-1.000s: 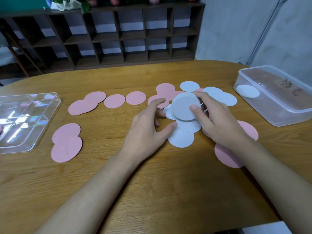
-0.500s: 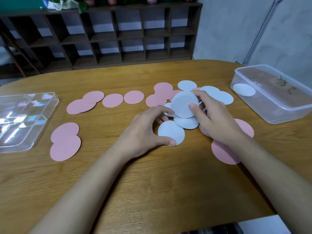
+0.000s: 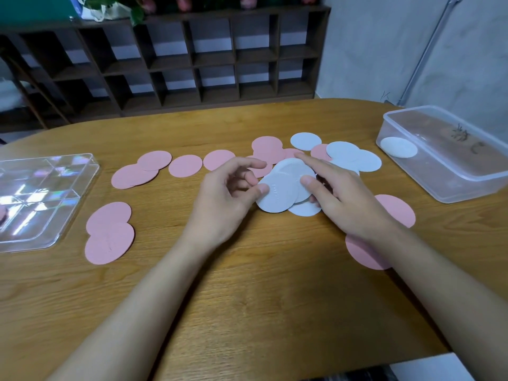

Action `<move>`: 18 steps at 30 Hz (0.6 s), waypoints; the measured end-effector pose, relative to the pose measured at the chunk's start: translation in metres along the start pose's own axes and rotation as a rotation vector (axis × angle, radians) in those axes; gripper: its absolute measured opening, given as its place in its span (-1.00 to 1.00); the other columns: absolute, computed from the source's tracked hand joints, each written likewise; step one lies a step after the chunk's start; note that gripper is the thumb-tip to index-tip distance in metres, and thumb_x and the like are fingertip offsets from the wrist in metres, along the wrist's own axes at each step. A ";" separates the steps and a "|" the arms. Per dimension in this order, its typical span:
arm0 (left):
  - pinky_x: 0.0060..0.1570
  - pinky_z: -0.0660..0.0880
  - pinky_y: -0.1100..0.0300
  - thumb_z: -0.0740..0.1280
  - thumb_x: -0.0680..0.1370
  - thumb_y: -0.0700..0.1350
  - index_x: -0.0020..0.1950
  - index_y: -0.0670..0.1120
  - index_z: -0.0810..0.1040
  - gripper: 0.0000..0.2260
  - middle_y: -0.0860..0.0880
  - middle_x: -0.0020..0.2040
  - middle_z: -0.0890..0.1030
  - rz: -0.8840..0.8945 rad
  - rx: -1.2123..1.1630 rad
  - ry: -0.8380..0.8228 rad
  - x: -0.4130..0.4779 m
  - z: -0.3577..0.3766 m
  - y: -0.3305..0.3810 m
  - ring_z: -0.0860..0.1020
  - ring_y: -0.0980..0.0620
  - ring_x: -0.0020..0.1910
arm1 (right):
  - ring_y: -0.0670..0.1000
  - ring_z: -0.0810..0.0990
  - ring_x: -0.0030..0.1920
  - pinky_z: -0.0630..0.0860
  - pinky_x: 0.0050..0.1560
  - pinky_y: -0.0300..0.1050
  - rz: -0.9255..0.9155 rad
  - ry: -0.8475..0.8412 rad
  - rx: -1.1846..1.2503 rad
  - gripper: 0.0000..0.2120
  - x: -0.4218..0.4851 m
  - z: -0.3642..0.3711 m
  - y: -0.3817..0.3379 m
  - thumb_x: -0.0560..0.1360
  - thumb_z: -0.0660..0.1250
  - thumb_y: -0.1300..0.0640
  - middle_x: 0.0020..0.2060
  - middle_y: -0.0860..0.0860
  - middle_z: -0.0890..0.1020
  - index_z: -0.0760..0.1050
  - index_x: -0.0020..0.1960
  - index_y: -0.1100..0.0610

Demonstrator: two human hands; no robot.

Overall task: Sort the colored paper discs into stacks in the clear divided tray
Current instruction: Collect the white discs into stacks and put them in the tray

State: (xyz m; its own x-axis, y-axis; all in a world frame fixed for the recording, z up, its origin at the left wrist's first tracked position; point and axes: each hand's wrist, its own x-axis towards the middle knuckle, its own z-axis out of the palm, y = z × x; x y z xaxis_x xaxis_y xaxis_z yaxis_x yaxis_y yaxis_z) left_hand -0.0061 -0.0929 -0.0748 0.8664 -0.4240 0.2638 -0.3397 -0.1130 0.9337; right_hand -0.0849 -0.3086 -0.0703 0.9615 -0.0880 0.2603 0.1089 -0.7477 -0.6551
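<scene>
Several pink discs (image 3: pixel 185 165) and white discs (image 3: pixel 305 141) lie scattered on the wooden table (image 3: pixel 247 284). My left hand (image 3: pixel 225 199) pinches the left edge of a white disc (image 3: pixel 277 195) between thumb and fingers. My right hand (image 3: pixel 341 199) holds a small stack of white discs (image 3: pixel 291 169) just behind it, thumb on top. Another white disc (image 3: pixel 303 209) lies flat under them. The clear divided tray (image 3: pixel 66 210) sits at the far left of the table, with a bit of pink showing at its left edge.
A clear plastic box (image 3: pixel 450 188) with one white disc (image 3: pixel 398 147) inside stands at the right. Two overlapping pink discs (image 3: pixel 110 235) lie beside the tray, and two more pink discs (image 3: pixel 398 209) lie under my right forearm. A dark cubby shelf (image 3: pixel 192 59) stands behind the table.
My left hand slid a white disc off the table and brought it up against the stack in my right hand. The right hand has lowered the stack slightly.
</scene>
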 end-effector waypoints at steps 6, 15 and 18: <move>0.02 0.59 0.34 0.56 0.52 -0.16 0.30 0.01 0.66 -0.64 0.13 0.18 0.70 0.017 0.109 0.132 -0.006 0.014 0.000 0.69 0.26 0.04 | -0.25 0.50 -0.07 0.41 0.02 -0.40 -0.002 -0.019 0.019 -0.55 0.001 0.003 -0.001 0.72 0.09 0.07 -0.08 -0.38 0.42 0.23 0.60 -0.09; 0.16 0.62 0.23 0.53 0.54 -0.17 0.17 -0.04 0.74 -0.79 0.15 0.03 0.76 0.042 0.165 0.147 -0.007 0.017 0.002 0.71 0.24 0.01 | -0.23 0.12 0.53 0.15 0.46 -0.19 0.049 -0.156 -0.003 -0.47 -0.004 0.002 -0.011 0.71 -0.01 -0.13 0.56 -0.23 0.21 -0.04 0.65 -0.16; 0.15 0.62 0.24 0.54 0.54 -0.16 0.18 -0.04 0.73 -0.78 0.14 0.03 0.76 0.054 0.178 0.163 -0.007 0.018 0.002 0.71 0.26 0.00 | -0.17 0.08 0.51 0.14 0.31 -0.21 0.018 -0.165 -0.154 -0.37 -0.003 0.007 -0.014 0.69 0.00 -0.20 0.58 -0.15 0.19 -0.17 0.66 -0.11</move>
State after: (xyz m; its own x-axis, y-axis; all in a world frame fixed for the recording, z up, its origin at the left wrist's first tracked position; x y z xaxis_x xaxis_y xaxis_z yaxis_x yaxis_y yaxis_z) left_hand -0.0191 -0.1065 -0.0794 0.8882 -0.2843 0.3609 -0.4332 -0.2565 0.8641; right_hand -0.0875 -0.2934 -0.0667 0.9926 -0.0029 0.1213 0.0635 -0.8396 -0.5395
